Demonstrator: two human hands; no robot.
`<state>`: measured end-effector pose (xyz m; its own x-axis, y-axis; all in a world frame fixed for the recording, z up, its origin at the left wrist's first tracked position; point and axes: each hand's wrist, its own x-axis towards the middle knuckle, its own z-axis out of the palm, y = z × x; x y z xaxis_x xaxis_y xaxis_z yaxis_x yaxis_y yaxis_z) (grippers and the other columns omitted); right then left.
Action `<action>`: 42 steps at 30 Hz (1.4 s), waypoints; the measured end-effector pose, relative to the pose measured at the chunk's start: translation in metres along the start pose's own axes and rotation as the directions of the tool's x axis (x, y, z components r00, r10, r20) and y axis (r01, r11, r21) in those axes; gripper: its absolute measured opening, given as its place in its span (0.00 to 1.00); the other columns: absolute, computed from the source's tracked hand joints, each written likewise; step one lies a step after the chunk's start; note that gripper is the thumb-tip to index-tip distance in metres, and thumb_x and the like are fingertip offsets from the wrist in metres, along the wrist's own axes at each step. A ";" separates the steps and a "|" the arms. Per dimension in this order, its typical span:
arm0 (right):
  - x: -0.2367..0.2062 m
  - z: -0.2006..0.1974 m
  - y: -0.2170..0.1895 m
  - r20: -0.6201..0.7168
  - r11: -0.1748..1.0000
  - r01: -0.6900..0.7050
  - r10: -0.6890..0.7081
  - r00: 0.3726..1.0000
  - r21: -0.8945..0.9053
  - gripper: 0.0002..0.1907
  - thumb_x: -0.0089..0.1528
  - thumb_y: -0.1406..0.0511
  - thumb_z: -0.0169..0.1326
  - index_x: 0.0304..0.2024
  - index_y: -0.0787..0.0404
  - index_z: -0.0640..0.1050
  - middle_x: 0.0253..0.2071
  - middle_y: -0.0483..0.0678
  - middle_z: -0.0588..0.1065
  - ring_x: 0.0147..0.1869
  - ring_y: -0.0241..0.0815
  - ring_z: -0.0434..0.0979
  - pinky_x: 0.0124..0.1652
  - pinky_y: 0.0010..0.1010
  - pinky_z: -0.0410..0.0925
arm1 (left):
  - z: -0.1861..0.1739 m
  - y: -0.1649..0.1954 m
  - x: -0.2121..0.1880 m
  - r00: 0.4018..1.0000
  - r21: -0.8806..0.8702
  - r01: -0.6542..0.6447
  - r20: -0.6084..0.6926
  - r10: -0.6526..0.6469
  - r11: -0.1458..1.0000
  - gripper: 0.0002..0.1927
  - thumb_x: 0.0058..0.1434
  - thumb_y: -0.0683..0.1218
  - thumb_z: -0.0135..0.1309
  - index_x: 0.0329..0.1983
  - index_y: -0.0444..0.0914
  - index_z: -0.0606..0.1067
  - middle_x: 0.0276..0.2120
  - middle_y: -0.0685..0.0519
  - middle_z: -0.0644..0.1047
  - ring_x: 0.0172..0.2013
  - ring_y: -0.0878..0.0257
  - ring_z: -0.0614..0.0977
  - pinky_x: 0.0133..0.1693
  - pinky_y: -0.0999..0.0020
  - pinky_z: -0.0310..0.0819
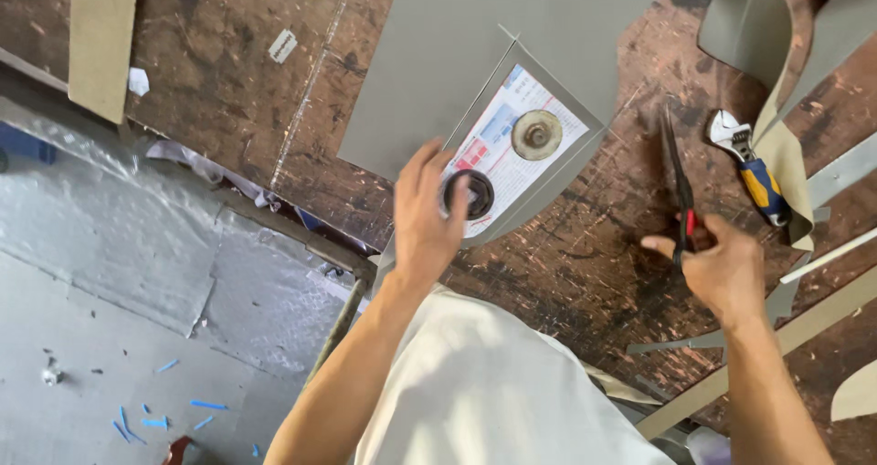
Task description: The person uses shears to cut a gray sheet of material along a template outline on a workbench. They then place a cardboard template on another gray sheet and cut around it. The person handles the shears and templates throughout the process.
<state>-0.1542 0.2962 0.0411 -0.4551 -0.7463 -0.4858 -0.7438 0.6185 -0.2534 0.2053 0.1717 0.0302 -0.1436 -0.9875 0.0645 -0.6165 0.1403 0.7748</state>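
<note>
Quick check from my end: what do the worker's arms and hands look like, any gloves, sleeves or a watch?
Both arms are bare from the elbow down: no sleeves over the forearms, no gloves, and no watch or ring that I can see. The left hand and right hand are both uncovered. The person wears a white garment on the body.

Workbench (228,72): dark brown wood top, heavily scratched & scored, finish worn, pale cut marks throughout. Bench edge runs diagonally, lower left to upper left. Tan board strip (102,36) lies on the top at upper left, near the edge. Floor (110,355): grey concrete, partly covered w/ clear plastic sheeting (100,218), creased & reflective. Small blue scraps (155,419) scattered on floor at lower left, plus white paper bits. Lighting: bright, even daylight, soft shadows. No walls or windows in view.
</note>
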 end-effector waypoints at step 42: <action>-0.084 0.055 0.023 -0.458 0.991 0.076 -0.016 0.889 0.111 0.27 0.64 0.65 0.66 0.64 0.62 0.76 0.64 0.57 0.70 0.69 0.59 0.68 0.66 0.45 0.63 | 0.062 -0.026 -0.133 0.291 -0.027 0.890 0.802 -0.522 0.454 0.20 0.66 0.48 0.57 0.41 0.22 0.73 0.36 0.35 0.83 0.32 0.54 0.89 0.30 0.61 0.82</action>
<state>-0.1060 0.3861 0.0299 -0.6163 -0.7862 -0.0449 -0.7170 0.5838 -0.3810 0.1923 0.3037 -0.0379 -0.3403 -0.3034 -0.8900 -0.3869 -0.8175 0.4267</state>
